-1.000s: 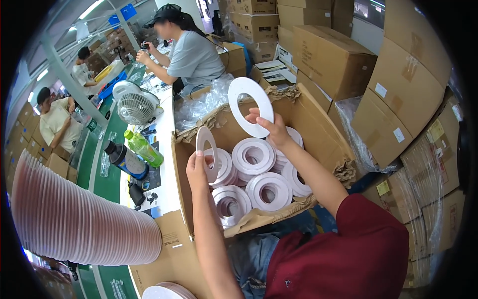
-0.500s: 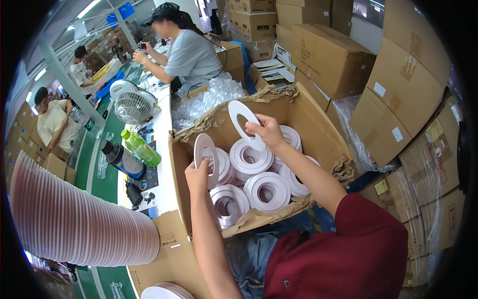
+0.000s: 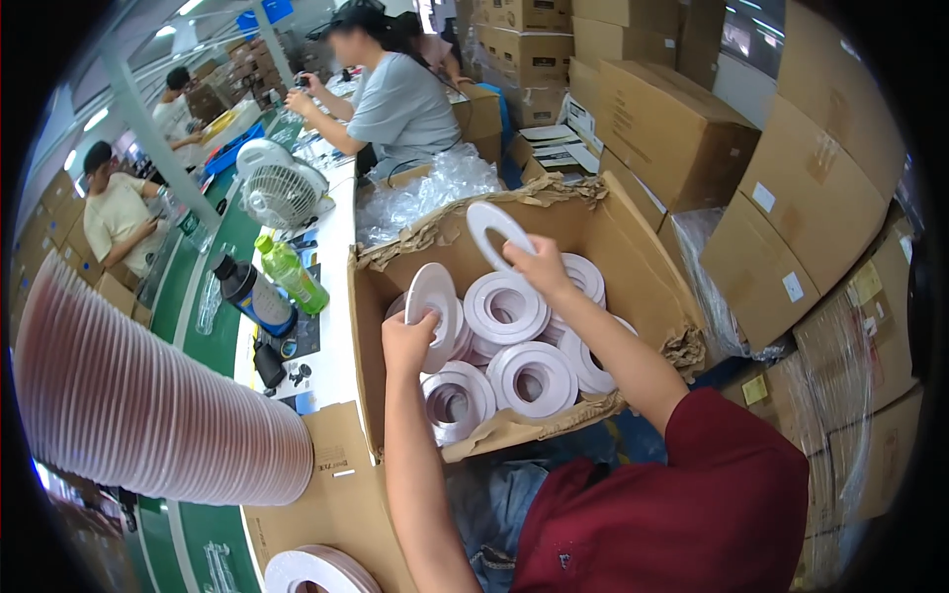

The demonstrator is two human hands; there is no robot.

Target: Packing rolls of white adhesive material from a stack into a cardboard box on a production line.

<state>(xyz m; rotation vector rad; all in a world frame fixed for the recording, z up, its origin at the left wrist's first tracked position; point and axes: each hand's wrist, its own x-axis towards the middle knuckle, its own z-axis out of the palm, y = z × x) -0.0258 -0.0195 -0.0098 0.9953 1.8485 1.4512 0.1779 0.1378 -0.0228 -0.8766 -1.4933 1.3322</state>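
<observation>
My left hand (image 3: 407, 341) grips a flat white ring (image 3: 436, 296) by its lower rim, fingers closed, the ring tilted upright. Farther right, my right hand (image 3: 542, 269) pinches a second white ring (image 3: 486, 225) at its lower right edge. Both rings are held above an open cardboard box (image 3: 618, 267) with torn, ragged flaps. Inside it lie several stacks of the same kind of ring, such as one stack (image 3: 506, 304) in the middle and another stack (image 3: 532, 380) near the front edge.
A tall leaning stack of pinkish-white rings (image 3: 158, 395) stands at left, a shorter ring stack (image 3: 318, 573) near the lower edge. A green bottle (image 3: 293, 277), a dark bottle (image 3: 253, 295) and a fan (image 3: 279, 190) are on the bench. Cartons (image 3: 771, 222) are piled right. A co-worker (image 3: 400, 109) sits beyond.
The ring in my left hand has turned, showing more of its flat face. My right hand has shifted slightly right and down with its ring. The whole view has also shifted a little.
</observation>
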